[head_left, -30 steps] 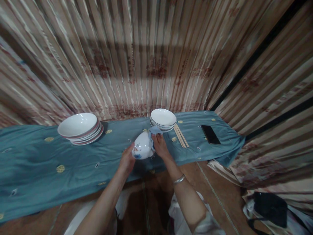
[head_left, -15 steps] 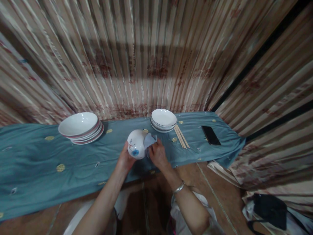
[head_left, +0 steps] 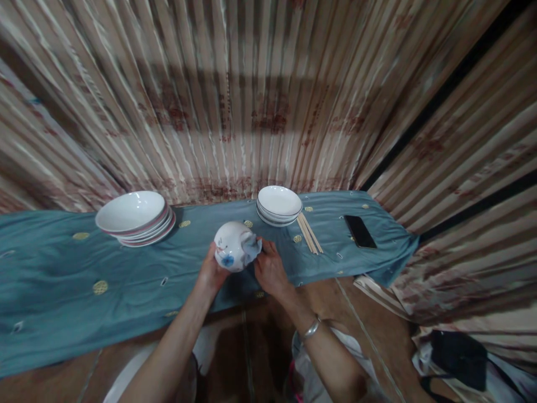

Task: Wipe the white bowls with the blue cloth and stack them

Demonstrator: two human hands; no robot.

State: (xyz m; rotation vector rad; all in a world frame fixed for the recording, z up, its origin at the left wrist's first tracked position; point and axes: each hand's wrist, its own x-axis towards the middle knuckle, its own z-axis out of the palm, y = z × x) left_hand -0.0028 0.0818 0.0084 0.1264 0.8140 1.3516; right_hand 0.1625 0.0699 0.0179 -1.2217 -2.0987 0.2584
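My left hand (head_left: pixel 213 271) is closed on the near left side of a round white bowl (head_left: pixel 226 245). The bowl is tilted in the air over the front of the table, its outside with a blue flower and small red marks facing up. Bunched in my right hand (head_left: pixel 272 270) is a pale blue-grey cloth (head_left: pixel 250 246), pressed against the bowl's right side. The fingers of my right hand are curled and partly hidden behind the cloth.
A teal patterned cloth (head_left: pixel 126 285) covers the table. Stacked red-rimmed bowls (head_left: pixel 132 212) stand at the left, dark-rimmed white bowls (head_left: pixel 279 201) at the back middle. Beside those lie chopsticks (head_left: pixel 309 234) and a black phone (head_left: pixel 359 231). A pleated curtain (head_left: pixel 235 112) hangs behind.
The cloth has shifted a little left over the bowl's side and is more crumpled against it. My right hand has moved slightly with it; my left hand keeps its hold.
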